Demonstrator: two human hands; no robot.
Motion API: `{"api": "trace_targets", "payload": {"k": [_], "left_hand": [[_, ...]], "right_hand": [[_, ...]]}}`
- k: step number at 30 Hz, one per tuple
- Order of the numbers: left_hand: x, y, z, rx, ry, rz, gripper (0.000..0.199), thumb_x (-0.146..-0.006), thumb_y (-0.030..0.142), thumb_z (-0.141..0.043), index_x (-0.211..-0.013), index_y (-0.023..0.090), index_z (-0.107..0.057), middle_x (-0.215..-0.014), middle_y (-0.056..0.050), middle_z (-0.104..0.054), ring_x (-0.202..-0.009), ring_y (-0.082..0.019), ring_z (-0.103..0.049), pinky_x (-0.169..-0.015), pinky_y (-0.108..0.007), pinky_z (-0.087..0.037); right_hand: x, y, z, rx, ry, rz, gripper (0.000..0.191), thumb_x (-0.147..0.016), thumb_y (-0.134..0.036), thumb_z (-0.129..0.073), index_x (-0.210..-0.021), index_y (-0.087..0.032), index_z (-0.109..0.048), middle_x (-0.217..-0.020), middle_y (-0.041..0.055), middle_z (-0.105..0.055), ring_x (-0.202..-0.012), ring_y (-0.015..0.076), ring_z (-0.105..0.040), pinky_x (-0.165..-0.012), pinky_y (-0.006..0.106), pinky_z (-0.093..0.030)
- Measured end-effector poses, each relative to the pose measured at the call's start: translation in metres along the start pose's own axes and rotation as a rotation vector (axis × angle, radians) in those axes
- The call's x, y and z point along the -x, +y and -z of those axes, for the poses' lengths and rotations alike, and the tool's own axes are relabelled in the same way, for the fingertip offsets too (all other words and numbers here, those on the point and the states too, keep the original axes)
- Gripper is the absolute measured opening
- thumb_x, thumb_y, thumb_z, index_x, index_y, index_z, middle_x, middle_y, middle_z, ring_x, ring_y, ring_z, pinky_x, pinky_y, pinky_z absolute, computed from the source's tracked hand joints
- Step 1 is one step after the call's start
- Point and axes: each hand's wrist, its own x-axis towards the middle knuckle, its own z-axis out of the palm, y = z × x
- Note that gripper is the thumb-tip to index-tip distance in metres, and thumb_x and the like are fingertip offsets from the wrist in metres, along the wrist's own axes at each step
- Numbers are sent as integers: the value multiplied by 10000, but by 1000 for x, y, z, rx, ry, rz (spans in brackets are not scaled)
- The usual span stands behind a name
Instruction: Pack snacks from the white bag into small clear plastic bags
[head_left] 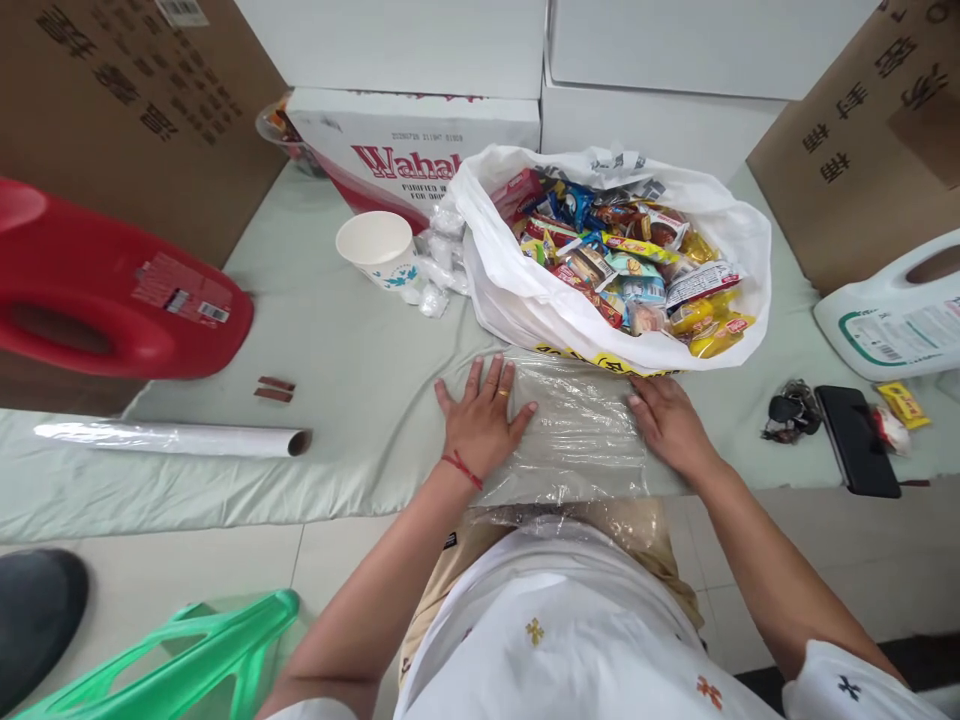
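Observation:
A sheet of clear plastic wrap [581,440] lies on the cloth-covered table in front of me, its near end hanging over the edge toward my lap. My left hand [480,415] is spread flat on the left part of the wrap, fingers apart. At the wrap's right edge rests my right hand [669,420], fingers laid down on it and slightly bent, gripping nothing visible. Just beyond both hands stands a white plastic bag [510,290], open at the top and full of wrapped snacks [622,260]. The bag's lower edge meets the far part of the wrap.
A paper cup [375,250] stands beside crumpled clear plastic balls [435,265]. Leftward are a roll of film [172,438], brown strips [275,388] and a red jug [112,290]. Rightward: keys [792,412], a phone [857,440], a white jug [896,310]. Boxes [412,140] line the back.

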Motion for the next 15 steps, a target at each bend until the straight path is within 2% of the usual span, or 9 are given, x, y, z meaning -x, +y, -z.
{"api": "trace_targets", "payload": {"k": [3, 5, 6, 8, 10, 11, 13, 15], "left_hand": [[0, -1, -2, -10, -19, -11, 765, -1034, 669, -351, -1685, 271, -303, -1755, -123, -277, -1647, -390, -170, -1224, -828, -49], [0, -1, -3, -22, -22, -19, 769, -1038, 662, -345, -1689, 256, -292, -1756, -129, -269, -1649, -387, -163, -1227, -826, -36], [0, -1, -4, -27, -20, -23, 766, -1041, 655, -340, -1690, 250, -290, -1756, -131, -266, -1650, -382, -163, -1231, -820, -29], [0, -1, -4, -37, -14, -28, 761, -1047, 643, -330, -1689, 235, -293, -1756, -134, -262, -1650, -375, -165, -1239, -810, -21], [0, -1, -4, -41, -12, -31, 763, -1049, 644, -318, -1686, 223, -301, -1756, -133, -262, -1650, -370, -170, -1242, -807, -21], [0, -1, -4, -41, -11, -31, 762, -1051, 645, -309, -1684, 221, -306, -1756, -131, -262, -1650, -367, -173, -1243, -807, -23], [0, -1, -4, -37, -4, -34, 757, -1054, 643, -294, -1682, 222, -309, -1756, -126, -263, -1649, -362, -177, -1243, -807, -25], [0, -1, -4, -35, 2, -35, 753, -1055, 637, -296, -1683, 222, -306, -1755, -128, -265, -1648, -363, -181, -1243, -805, -23]], "right_hand": [[7, -1, 50, -225, 33, -83, 375, -1048, -509, -542, -1155, -246, -787, -1035, 76, -816, -931, 269, -771, -893, 453, -635], [-6, -1, 87, -206, 205, -129, 288, -1037, -470, -585, -1119, -281, -787, -909, 37, -805, -791, 236, -759, -815, 411, -635], [-19, 1, 102, -98, 328, -119, 254, -1025, -439, -611, -1125, -286, -787, -930, 47, -802, -824, 244, -753, -835, 419, -623], [-57, 13, 122, 132, 354, 53, 246, -1004, -341, -622, -1160, -250, -789, -1074, 102, -799, -1061, 294, -723, -970, 471, -573], [-102, 34, 127, 255, 192, 183, 303, -976, -244, -622, -1228, -185, -779, -1273, 153, -755, -1318, 328, -605, -1087, 508, -495], [-124, 46, 126, 287, 70, 190, 321, -955, -221, -653, -1242, -149, -775, -1334, 174, -730, -1350, 326, -581, -1103, 513, -472], [-162, 69, 124, 283, -148, 149, 295, -938, -247, -702, -1178, -100, -791, -1303, 187, -745, -1260, 277, -640, -1061, 471, -482], [-188, 83, 128, 228, -308, 128, 331, -940, -337, -708, -1105, -65, -799, -1227, 170, -773, -1067, 206, -714, -967, 408, -513]]}}
